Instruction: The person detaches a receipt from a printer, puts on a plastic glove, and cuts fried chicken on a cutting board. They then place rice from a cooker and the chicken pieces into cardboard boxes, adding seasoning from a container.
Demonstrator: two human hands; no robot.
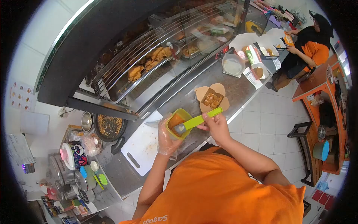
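Note:
My left hand (166, 140), in a clear plastic glove, is wrapped round a small green container (185, 114) and tilts it toward me. Orange-brown seasoning powder (175, 120) fills part of it. In my right hand (218, 128), which is bare, is the bright green handle of a spoon (203, 119); its grey end reaches into the container at the powder. Just beyond my hands an unfolded brown paper box (201, 92) holds chopped fried pieces in brown coating (212, 99). The white cutting board (140, 145), scattered with crumbs, lies beside my left hand, with a knife blade (152, 124) partly hidden by it.
A glass display case (156, 74) with fried chicken (151, 63) lines the counter's far side. A dark pan (109, 127) and pots sit at left. A round clear tub (233, 65) and food boxes (257, 59) stand to the right, near another person (313, 48) handling packaging.

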